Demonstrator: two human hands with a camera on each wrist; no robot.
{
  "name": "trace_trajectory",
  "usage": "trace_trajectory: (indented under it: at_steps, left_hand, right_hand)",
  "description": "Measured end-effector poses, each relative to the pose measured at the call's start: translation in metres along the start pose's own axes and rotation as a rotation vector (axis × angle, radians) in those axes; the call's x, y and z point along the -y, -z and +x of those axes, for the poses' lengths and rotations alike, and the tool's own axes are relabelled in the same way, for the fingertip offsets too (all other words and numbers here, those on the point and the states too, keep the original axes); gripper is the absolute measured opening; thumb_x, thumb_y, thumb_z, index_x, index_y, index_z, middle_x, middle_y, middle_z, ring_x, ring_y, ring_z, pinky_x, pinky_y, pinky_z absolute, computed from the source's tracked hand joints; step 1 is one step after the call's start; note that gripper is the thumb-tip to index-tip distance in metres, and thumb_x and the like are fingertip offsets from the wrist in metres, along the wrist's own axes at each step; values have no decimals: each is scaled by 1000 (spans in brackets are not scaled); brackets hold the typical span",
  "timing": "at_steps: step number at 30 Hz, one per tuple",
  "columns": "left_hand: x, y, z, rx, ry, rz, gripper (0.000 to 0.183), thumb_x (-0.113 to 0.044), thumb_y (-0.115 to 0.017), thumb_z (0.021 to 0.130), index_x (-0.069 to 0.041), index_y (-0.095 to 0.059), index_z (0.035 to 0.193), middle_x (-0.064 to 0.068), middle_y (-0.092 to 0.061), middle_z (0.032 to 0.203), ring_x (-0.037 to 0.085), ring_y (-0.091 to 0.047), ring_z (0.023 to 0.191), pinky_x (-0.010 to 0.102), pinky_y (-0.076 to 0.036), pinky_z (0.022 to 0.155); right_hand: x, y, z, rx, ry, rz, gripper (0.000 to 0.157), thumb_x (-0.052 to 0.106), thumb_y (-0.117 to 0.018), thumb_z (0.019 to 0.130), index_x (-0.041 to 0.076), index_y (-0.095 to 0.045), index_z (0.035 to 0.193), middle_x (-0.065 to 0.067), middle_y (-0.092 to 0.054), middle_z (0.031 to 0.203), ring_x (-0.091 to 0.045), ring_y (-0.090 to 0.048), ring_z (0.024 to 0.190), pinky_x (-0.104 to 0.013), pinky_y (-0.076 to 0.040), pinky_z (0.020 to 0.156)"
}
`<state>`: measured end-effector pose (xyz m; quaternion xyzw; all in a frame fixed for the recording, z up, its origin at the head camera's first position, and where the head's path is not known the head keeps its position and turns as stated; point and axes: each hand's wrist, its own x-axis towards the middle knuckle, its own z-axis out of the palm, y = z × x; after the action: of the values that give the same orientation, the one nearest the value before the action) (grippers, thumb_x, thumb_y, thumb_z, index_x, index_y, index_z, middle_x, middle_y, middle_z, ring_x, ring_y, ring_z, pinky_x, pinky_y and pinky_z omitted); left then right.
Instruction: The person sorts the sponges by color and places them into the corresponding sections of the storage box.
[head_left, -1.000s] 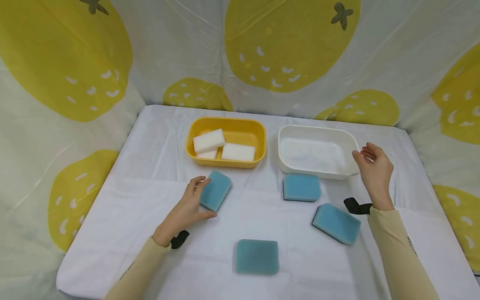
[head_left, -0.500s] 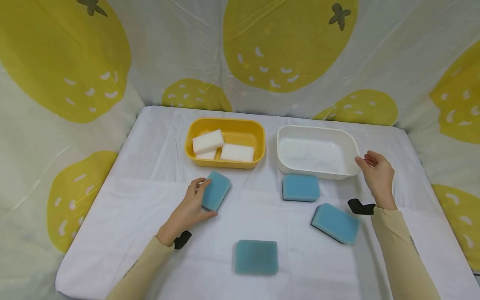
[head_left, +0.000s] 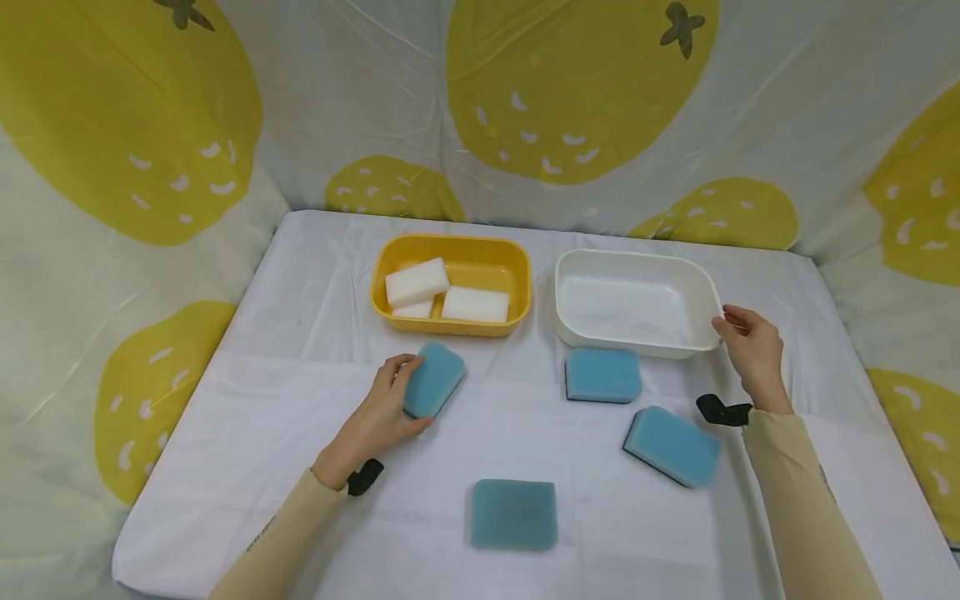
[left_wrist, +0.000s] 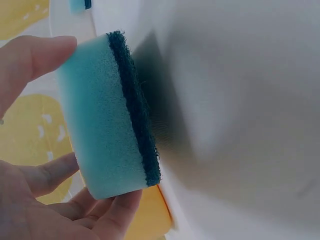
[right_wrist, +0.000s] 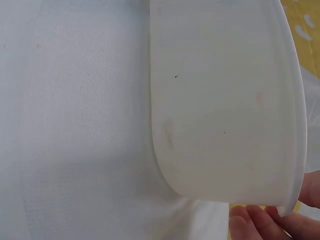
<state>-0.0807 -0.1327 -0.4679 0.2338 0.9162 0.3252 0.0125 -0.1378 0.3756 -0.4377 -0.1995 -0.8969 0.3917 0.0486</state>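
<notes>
Between thumb and fingers, my left hand [head_left: 379, 417] holds a blue sponge [head_left: 434, 381] by its opposite ends. The left wrist view shows the dark scouring layer [left_wrist: 136, 110] on this sponge, facing the white cloth. At the right, my right hand [head_left: 754, 348] pinches the right-hand rim of a white plastic tub [head_left: 634, 345]. Seen from the right wrist, the thumb is on one side of the tub's rim and the curled fingertips [right_wrist: 257, 222] are on the other. Nothing lies inside the white tub.
A yellow tub [head_left: 452, 327] with white sponges [head_left: 476, 305] stands behind my left hand. Loose on the white-covered table [head_left: 247, 433] lie a blue sponge [head_left: 603, 375] before the white tub, a tilted one [head_left: 672, 447] nearer, and another [head_left: 513, 515] at front. Lemon-print cloth [head_left: 585, 92] walls the back.
My right hand has come down and slightly inward onto the white tub's right rim. The left hand stays at the same sponge, with its thumb drawn a little closer to it.
</notes>
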Motion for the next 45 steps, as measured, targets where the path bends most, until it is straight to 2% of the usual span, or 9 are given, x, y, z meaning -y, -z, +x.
trace_trajectory:
  at_steps: [3,8,13,20,24,29,36,45]
  left_hand:
    - [-3,2,1,6,-20,-10,85,-17,-84,74,6,-35,140,24,-32,138,37,-41,123,46,-44,96]
    - [-10,6,8,16,-80,-37,82,-17,-82,76,4,-35,140,20,-31,140,33,-40,123,45,-44,95]
    - [-23,15,24,34,-139,-74,79,-17,-80,78,1,-35,141,17,-29,142,31,-36,125,44,-43,96]
    - [-47,25,58,36,-234,-121,77,-17,-79,79,0,-37,141,15,-27,144,29,-34,127,43,-42,99]
    - [-58,29,80,33,-296,-105,74,-17,-79,79,1,-39,139,15,-28,144,29,-35,126,39,-43,99]
    - [-69,32,106,46,-342,-77,73,-18,-78,80,3,-39,139,19,-27,143,31,-33,127,38,-41,101]
    - [-83,26,138,124,-351,-49,74,-23,-75,84,4,-37,141,19,-26,144,30,-31,128,33,-38,103]
    - [-94,6,172,185,-367,-26,74,-24,-73,84,4,-36,142,20,-26,145,28,-31,128,26,-35,103]
  right_hand:
    - [0,-2,0,-6,-1,13,51,28,-50,98,-3,-45,139,-25,-51,129,9,-43,83,-7,-40,67]
    - [0,-3,-1,-17,10,24,48,23,-49,99,-5,-46,138,-25,-53,126,11,-43,78,-6,-40,64]
    - [0,-5,1,-43,16,28,45,19,-50,98,-6,-49,135,-22,-55,120,11,-43,75,-6,-40,62]
    - [-2,-7,2,-62,-3,32,43,15,-49,98,-5,-49,136,-23,-55,121,9,-43,75,-7,-39,62]
    - [0,-8,1,-57,-17,40,43,15,-47,98,-5,-48,137,-23,-54,123,7,-43,76,-7,-39,63]
    - [1,-8,1,-49,-21,41,44,16,-45,99,-6,-46,137,-24,-53,124,5,-43,78,-7,-39,63]
    - [0,-8,1,-47,-30,41,44,16,-44,99,-5,-46,138,-24,-53,125,3,-43,79,-6,-38,63]
    - [1,-8,0,-49,-29,45,44,16,-44,100,-6,-45,138,-25,-53,125,2,-44,79,-6,-38,64]
